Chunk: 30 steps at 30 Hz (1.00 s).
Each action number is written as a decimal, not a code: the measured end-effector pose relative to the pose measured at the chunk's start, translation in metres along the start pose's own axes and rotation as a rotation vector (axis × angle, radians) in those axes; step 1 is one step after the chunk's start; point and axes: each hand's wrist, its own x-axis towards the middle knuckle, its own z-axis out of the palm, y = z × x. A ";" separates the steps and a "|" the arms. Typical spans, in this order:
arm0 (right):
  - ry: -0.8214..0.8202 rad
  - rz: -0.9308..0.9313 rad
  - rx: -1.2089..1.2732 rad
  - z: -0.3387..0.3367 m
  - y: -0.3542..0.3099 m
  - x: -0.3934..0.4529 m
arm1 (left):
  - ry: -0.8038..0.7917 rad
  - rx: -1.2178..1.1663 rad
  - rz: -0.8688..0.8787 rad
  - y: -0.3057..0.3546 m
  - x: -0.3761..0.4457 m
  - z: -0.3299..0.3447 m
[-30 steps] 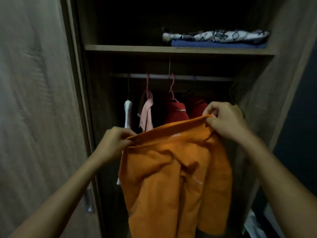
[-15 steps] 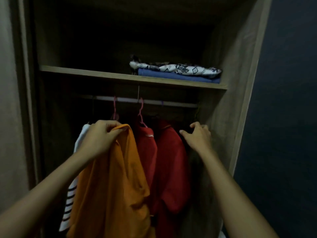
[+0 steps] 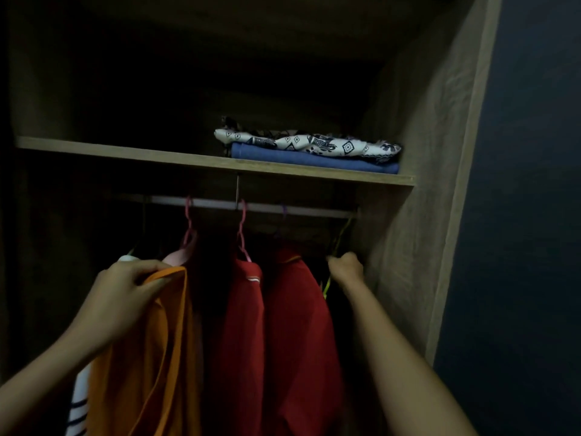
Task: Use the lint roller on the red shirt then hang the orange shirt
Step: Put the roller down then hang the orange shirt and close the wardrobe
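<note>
The left hand [image 3: 121, 294] was closed, its fingers [image 3: 147, 268] bunched tight around the top edge of the bright orange cloth shirt [image 3: 147, 357], which hung down from that grip at the lower left of the open wooden wardrobe [image 3: 418, 215]. The shirt was held off the rod, in front of a white striped garment [image 3: 77, 407] and just beside a pale pink garment on a pink plastic hanger [image 3: 188, 228].

To its right, two dark red shirts [image 3: 273, 341] hung side by side from the pale metal rod [image 3: 308, 211], the nearer one on a second pink hanger [image 3: 242, 231].

The right hand [image 3: 345, 269] reached to the far right end of the rod, just past the red shirts, its fingers curled narrow around a thin yellow-green hanger [image 3: 341, 234] that hooked over the rod.

Above the rod, a wooden shelf [image 3: 125, 152] carried a folded blue cloth [image 3: 314, 158] with a white patterned cloth [image 3: 308, 143] lying on top of it.
</note>
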 end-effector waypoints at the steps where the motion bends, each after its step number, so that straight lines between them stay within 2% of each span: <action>1: -0.021 0.024 0.133 0.003 0.001 0.007 | -0.008 0.004 -0.013 -0.004 0.001 0.000; 3: -0.034 0.065 0.384 0.004 -0.002 0.012 | -0.014 0.007 -0.038 -0.009 0.002 -0.001; 5: 0.025 0.053 0.524 0.001 -0.009 0.010 | 0.008 0.008 -0.040 -0.010 0.001 -0.003; 8: 0.066 -0.020 0.624 -0.005 -0.023 -0.009 | 0.053 0.017 -0.020 -0.007 -0.002 -0.006; 12: -0.055 -0.037 0.722 -0.015 -0.031 -0.046 | 0.079 0.032 0.001 0.000 -0.007 -0.008; 16: -0.109 -0.055 0.604 -0.020 -0.028 -0.085 | 0.070 0.034 0.001 0.004 -0.015 -0.011; 21: -0.062 -0.094 0.495 -0.026 -0.015 -0.137 | 0.077 0.042 0.007 0.002 -0.026 -0.013; 25: -0.132 -0.035 0.580 -0.002 -0.012 -0.182 | 0.099 -0.008 -0.011 0.004 -0.032 -0.006; 27: -0.134 -0.089 0.566 0.017 -0.012 -0.202 | 0.100 -0.043 -0.018 0.008 -0.035 -0.001; 30: -0.124 -0.272 0.372 0.027 -0.014 -0.220 | 0.133 -0.029 -0.029 0.006 -0.037 -0.003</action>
